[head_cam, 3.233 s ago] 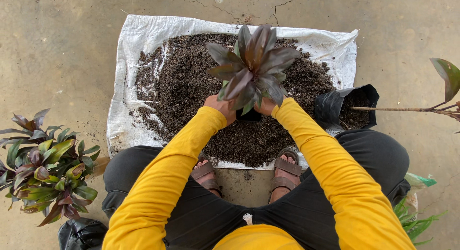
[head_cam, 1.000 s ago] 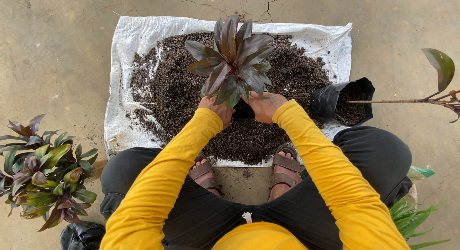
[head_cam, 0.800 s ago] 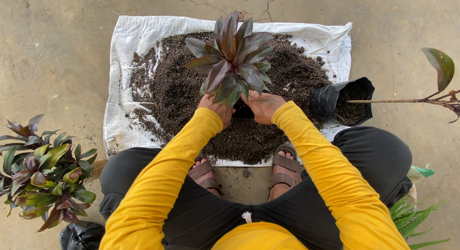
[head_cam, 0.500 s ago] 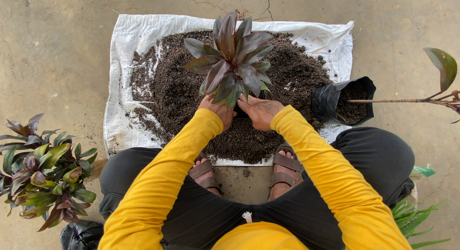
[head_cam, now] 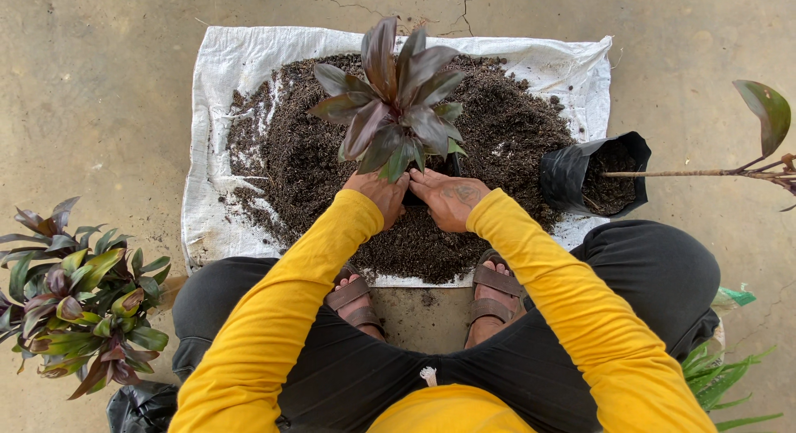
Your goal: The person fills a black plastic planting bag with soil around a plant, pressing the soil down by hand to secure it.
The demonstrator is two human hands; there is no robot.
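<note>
At the left edge, a green-and-purple potted plant (head_cam: 70,304) stands on the concrete floor (head_cam: 91,93), well apart from the work. A white sack (head_cam: 224,60) lies flat on the floor and carries a spread of soil (head_cam: 282,159). The left hand (head_cam: 377,192) and right hand (head_cam: 450,199) sit side by side at the near middle of the soil, equally close to the purple plant (head_cam: 396,101). That plant lies immediately far of the fingers, its axis upright, leaves overhanging both hands. The fingers are curled at its base, where a black bag edge (head_cam: 455,163) shows; how tightly they grip is hidden. To the right, a black grow bag (head_cam: 572,176) lies tilted, holding soil and a thin stem (head_cam: 688,172) pointing right.
</note>
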